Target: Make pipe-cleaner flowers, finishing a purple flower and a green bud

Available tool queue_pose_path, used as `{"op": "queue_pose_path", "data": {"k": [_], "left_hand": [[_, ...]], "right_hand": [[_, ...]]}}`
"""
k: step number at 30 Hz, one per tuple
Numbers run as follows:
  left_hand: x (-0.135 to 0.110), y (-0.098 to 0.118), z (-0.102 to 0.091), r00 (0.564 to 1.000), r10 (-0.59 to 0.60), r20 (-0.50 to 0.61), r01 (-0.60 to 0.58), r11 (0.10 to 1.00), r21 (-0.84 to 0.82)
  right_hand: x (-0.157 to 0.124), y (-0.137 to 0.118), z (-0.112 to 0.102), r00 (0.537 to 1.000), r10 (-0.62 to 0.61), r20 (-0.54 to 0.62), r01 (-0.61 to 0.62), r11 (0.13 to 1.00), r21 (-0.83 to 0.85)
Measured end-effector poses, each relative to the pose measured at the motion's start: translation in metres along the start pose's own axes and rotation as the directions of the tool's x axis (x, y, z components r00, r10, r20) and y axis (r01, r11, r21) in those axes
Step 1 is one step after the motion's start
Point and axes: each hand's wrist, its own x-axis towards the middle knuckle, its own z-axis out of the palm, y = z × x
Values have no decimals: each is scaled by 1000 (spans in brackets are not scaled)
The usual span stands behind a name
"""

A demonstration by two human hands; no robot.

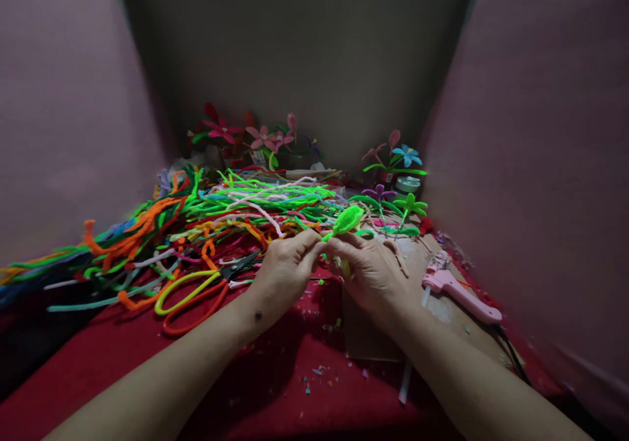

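Note:
My left hand [285, 267] and my right hand [366, 270] meet above the red cloth, fingers pinched together around the stem of a bright green pipe-cleaner leaf [346, 220]. The fuzzy leaf sticks up and to the right from between my fingertips. Both hands are closed on it. Just behind them spreads a big heap of loose coloured pipe cleaners [196, 221].
Scissors with yellow and orange loop handles [196, 293] lie left of my left hand. A pink glue gun [459, 290] rests on cardboard [366, 339] to the right. Finished pipe-cleaner flowers [393, 159] stand at the back by a small jar [407, 183]. Pink walls close in on both sides.

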Motion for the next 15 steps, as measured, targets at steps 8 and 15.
{"op": "queue_pose_path", "data": {"k": [8,15], "left_hand": [[6,7,-7,899,-298,322,436,683,-586],[6,-9,-10,741,-87,665,652,330,-683]], "right_hand": [[2,5,-9,995,11,98,-9,1000,-21],[3,2,-9,978,98,183,-107,993,40]]}}
